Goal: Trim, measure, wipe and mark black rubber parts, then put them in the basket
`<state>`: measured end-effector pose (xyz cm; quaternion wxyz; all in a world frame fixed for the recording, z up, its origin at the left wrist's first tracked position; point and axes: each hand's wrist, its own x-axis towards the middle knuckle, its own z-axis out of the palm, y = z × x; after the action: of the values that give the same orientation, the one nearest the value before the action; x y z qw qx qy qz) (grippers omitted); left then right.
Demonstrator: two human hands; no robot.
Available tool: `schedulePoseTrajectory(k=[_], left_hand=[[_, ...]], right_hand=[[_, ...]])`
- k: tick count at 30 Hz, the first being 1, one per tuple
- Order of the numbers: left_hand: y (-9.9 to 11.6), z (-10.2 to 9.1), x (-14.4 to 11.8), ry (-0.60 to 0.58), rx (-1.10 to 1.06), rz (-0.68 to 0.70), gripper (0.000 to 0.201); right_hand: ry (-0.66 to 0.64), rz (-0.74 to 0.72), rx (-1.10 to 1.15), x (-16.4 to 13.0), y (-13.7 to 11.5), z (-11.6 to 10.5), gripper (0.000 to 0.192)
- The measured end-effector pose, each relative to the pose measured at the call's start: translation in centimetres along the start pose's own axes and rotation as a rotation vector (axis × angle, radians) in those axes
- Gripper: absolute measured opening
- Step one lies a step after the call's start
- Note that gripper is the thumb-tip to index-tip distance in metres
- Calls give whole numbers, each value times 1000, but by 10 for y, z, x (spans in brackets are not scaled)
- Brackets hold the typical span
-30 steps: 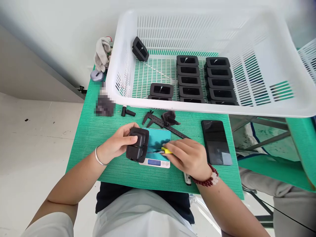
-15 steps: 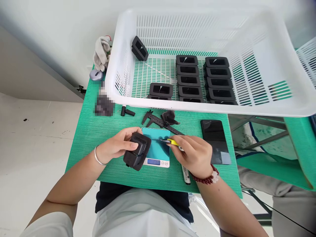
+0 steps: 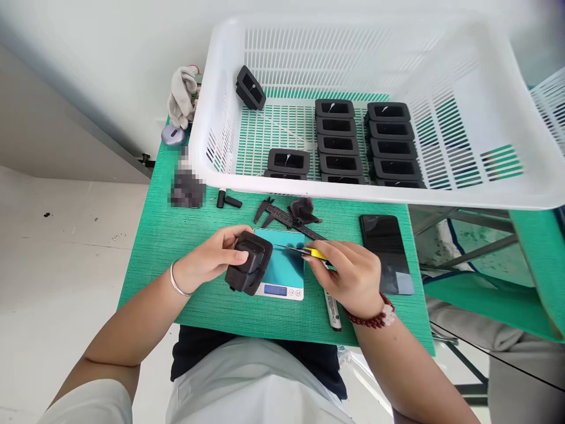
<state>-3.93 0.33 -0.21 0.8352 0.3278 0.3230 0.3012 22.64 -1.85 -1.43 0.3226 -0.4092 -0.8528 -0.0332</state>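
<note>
Gripping the black moulded plastic housing (image 3: pixel 248 262) in the left hand (image 3: pixel 210 259), tilted over the small teal-topped scale (image 3: pixel 282 268) mid-frame so the right hand (image 3: pixel 348 277), pinching yellow-handled tweezers (image 3: pixel 306 252), can probably reach its edge.

My left hand (image 3: pixel 207 262) grips a black plastic housing (image 3: pixel 248 262), tilted over the scale's (image 3: pixel 282 277) left edge; my right hand (image 3: pixel 348 274) pinches a yellow-handled blade (image 3: pixel 304 251).

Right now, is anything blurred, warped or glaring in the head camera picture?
Head view: a pixelated patch hides something on the green mat; the white basket bulges with lens distortion; the black phone shows faint reflection; both hands and the black part look sharp.
</note>
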Motion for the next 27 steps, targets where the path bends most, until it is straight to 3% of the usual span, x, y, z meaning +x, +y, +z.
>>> schedulePoseTrajectory(k=[4, 7, 13, 16, 21, 27], left_hand=[[-3, 1, 1, 45, 4, 80, 48], [-5, 2, 1, 8, -64, 94, 51], [-6, 0, 0, -86, -161, 23, 48], [-5, -1, 1, -60, -180, 18, 46], [-2, 3, 1, 40, -53, 47, 47], [-5, 4, 0, 25, 58, 57, 56]], right_hand=[[-13, -29, 77, -1, 0, 0, 10], [-9, -20, 96, -2, 0, 1, 10], [19, 37, 80, -2, 4, -1, 8], [23, 42, 68, -1, 4, -1, 8], [4, 28, 51, -2, 2, 0, 12], [-22, -8, -10, -1, 0, 0, 12]])
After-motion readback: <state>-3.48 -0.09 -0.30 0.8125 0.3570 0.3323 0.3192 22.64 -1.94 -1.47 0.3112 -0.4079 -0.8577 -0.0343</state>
